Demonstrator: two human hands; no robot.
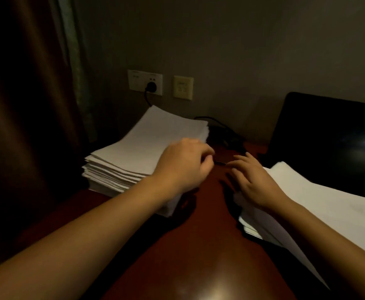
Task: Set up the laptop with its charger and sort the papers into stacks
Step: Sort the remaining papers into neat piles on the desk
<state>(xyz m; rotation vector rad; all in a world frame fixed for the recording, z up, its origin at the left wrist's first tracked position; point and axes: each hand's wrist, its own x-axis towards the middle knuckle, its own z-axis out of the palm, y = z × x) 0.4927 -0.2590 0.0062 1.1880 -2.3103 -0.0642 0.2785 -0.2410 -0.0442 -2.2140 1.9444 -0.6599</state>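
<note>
A dark curtain (25,126) hangs at the far left; beside it, on the left of the reddish desk (198,245), sits the tall left stack (138,152) of white sheets, its near edges ragged; behind it a black plug (151,85) sits in the wall socket (144,82), and the charger cable (220,131) runs rightward along the far desk edge toward the laptop, though its end is lost in shadow; the left hand (185,167) hovers over the right edge of that stack with fingers curled in, and blur hides whether it pinches a sheet, so I cannot tell; just right of it the right hand (256,180) lies with fingers spread and flat, holding nothing, at the left edge of the loose papers (328,213), which fan out untidily at the near right; behind them the laptop (328,139) stands open, screen dark, at the far right. The charger appears seen to, so sorting the papers looks to be the step in hand; the next move probably calls for peeling one sheet from the loose papers and squaring it on the stack without dragging its neighbours along.
</note>
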